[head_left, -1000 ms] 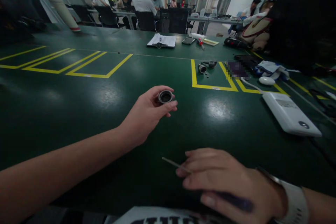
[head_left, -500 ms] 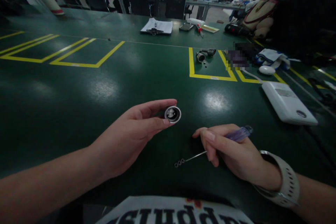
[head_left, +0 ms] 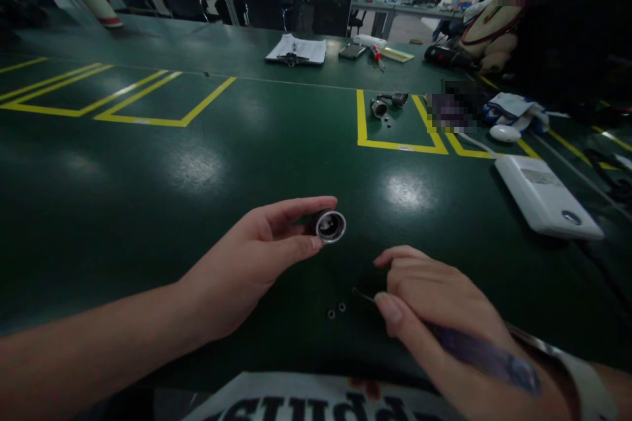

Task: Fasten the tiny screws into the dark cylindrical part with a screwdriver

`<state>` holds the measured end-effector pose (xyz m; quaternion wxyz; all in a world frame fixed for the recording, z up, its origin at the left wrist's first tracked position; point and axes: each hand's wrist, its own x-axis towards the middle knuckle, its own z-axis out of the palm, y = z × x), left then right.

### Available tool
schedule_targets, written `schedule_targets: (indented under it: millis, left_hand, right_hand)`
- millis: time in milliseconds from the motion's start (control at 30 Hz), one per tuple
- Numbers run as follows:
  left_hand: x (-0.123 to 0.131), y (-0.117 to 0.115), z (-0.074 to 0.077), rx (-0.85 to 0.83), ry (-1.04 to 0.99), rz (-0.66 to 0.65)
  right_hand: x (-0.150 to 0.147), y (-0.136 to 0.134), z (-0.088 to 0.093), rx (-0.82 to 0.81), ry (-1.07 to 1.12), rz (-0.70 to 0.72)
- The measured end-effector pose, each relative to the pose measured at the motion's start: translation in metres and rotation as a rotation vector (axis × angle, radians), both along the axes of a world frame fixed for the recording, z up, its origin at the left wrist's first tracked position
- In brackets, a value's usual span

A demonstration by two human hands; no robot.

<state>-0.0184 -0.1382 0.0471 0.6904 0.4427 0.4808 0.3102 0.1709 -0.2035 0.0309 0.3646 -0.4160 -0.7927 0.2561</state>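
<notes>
Between thumb and fingers, my left hand (head_left: 257, 253) grips a small round metal cup (head_left: 330, 227), its open end turned toward me and something pale visible inside. My right hand (head_left: 434, 316) is closed on a screwdriver (head_left: 486, 355) with a translucent purple handle. The thin shaft points left past my thumb, and a tiny dark piece (head_left: 354, 291) shows at its tip. Two small metal nuts (head_left: 336, 310) lie on the green table below the cup, left of the right hand.
Inside a yellow taped box (head_left: 402, 147) lie metal parts (head_left: 379, 108) and tiny pieces. A white device (head_left: 548, 196) with a cable is at the right. Farther back are a clipboard (head_left: 296, 51), a phone (head_left: 352, 51) and a red-handled tool (head_left: 378, 56). People sit beyond the table.
The screwdriver tip has lifted away from the nuts, with one small piece now at its tip. My right hand has turned, its handle swinging down and right. The cup has shifted slightly down and right.
</notes>
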Motion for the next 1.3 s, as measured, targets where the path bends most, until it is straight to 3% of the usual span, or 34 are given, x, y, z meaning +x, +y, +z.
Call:
schedule_targets:
  millis: [133, 333, 633, 933, 1300]
  left_hand:
    - [0.000, 0.001, -0.004, 0.031, 0.024, -0.030]
    - [0.001, 0.001, -0.010, 0.090, 0.042, -0.084]
    - [0.005, -0.003, -0.012, 0.185, 0.103, -0.138]
    - [0.016, -0.003, -0.014, 0.295, 0.168, -0.014]
    - [0.018, -0.004, -0.012, 0.304, 0.147, 0.016]
  right_hand:
    - [-0.001, -0.003, -0.008, 0.184, -0.115, 0.041]
    - [0.002, -0.003, -0.010, 0.313, -0.073, 0.030]
    - [-0.007, 0.004, -0.009, 0.361, -0.205, -0.028]
    - [-0.013, 0.002, -0.007, 0.382, -0.246, -0.030]
    - [-0.016, -0.001, -0.008, 0.407, -0.261, -0.045]
